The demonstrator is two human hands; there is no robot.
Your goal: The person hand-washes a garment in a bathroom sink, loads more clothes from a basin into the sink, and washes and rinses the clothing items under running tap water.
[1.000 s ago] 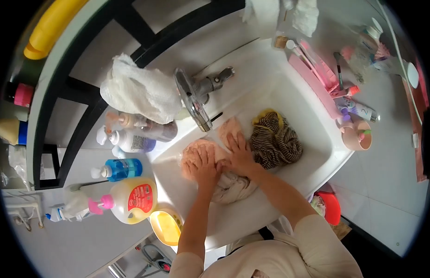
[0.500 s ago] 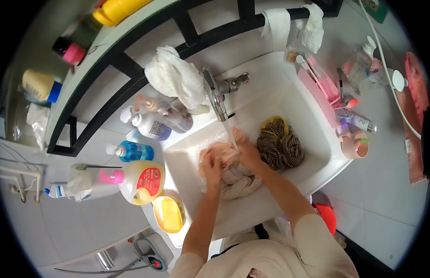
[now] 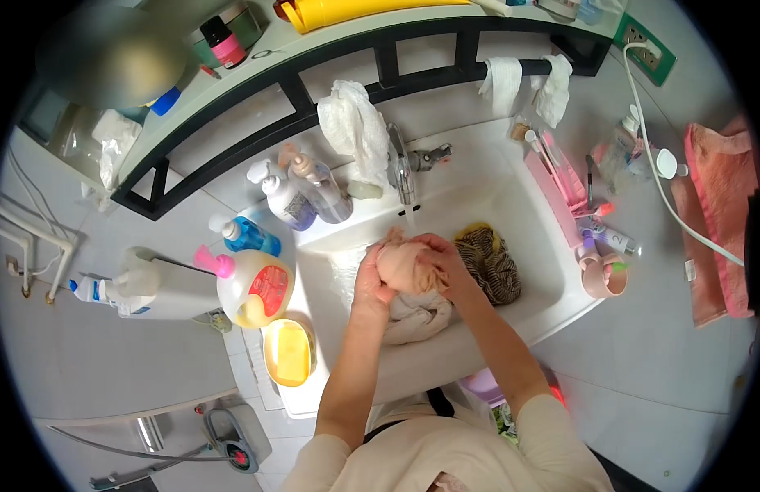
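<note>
Both my hands hold a bunched, wet peach-coloured cloth [image 3: 409,264] above the white sink basin [image 3: 532,217]. My left hand [image 3: 370,279] is closed round its left side, and my right hand [image 3: 445,258] grips its right side. Water runs from the silver faucet [image 3: 404,176] just behind the cloth. Under and in front of it lies a cream cloth [image 3: 418,318], partly covered by the bundle. Right of my right hand sits a black-and-beige striped garment [image 3: 489,264] with a yellow edge, lying in the basin.
Pump bottles, a blue soap bottle [image 3: 253,236], a large yellowish detergent bottle [image 3: 255,289] and a yellow soap dish [image 3: 289,353] line the left rim. A pink holder [image 3: 552,193] and a pink cup [image 3: 603,277] stand on the right rim. A black rail [image 3: 294,94] curves behind.
The peach cloth, spread in the water under the stream before, is now gathered into a bundle and raised between both hands. The camera view has also shifted.
</note>
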